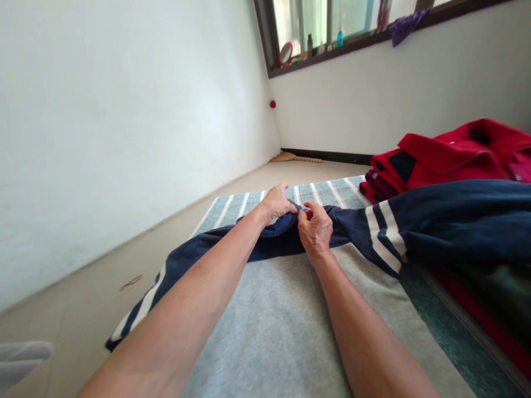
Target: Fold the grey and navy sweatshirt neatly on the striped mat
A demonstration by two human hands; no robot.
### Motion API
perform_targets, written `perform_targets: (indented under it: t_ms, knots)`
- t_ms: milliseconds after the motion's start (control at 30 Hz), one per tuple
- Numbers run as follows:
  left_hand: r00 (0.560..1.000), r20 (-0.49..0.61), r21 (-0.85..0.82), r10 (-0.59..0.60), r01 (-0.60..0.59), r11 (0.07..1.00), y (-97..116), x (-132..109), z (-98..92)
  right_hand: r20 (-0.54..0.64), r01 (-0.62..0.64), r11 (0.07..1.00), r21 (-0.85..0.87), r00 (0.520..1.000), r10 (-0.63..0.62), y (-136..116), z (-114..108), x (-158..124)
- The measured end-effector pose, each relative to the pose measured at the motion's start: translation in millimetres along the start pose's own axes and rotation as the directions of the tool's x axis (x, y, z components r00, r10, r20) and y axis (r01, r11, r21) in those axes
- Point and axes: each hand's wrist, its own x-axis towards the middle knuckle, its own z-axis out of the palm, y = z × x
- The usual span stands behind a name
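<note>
A grey and navy shirt [269,309] with white-striped sleeves lies spread out in front of me, its collar end away from me. At the navy collar, my left hand [277,204] pinches the fabric between thumb and fingers. My right hand [316,226] is closed on the same collar just to the right, the two hands nearly touching. One sleeve stretches right over other clothes; the other hangs toward the floor at left. Part of the collar is hidden behind my fingers.
Red folded clothes [460,155] are piled at the right. Under the shirt is a blue-white striped sheet [232,207]. A white wall [124,110] rises at left, with tiled floor [83,309] below. A wooden-handled object [296,158] lies in the far corner, beneath a window ledge.
</note>
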Motion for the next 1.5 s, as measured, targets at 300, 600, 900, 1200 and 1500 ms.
perform_targets:
  t_ms: [300,600,900,1200,1500]
  knots:
    - [0.934,0.254,0.159,0.253,-0.298,0.941,-1.8,-11.9,-3.1,0.118,0.217,0.971,0.102,0.966,-0.229,8.2,2.1,6.1]
    - [0.944,0.295,-0.33,0.15,-0.047,0.943,-20.6,-30.2,-9.2,0.245,0.235,0.957,0.171,0.93,-0.273,14.3,1.6,9.7]
    - [0.92,0.364,-0.302,0.145,-0.03,0.953,-18.6,-30.5,-13.4,0.343,0.367,0.92,-0.14,0.889,-0.302,10.6,-5.3,8.6]
    - [0.856,0.51,0.365,0.087,-0.307,0.879,-26.0,-47.0,-59.5,0.242,0.155,0.98,-0.123,0.963,-0.122,5.6,-8.8,10.3]
    - [0.858,0.466,0.606,0.216,-0.487,0.629,-53.9,-42.5,-85.9,0.192,0.098,0.982,-0.162,0.979,-0.066,3.8,-10.3,7.5]
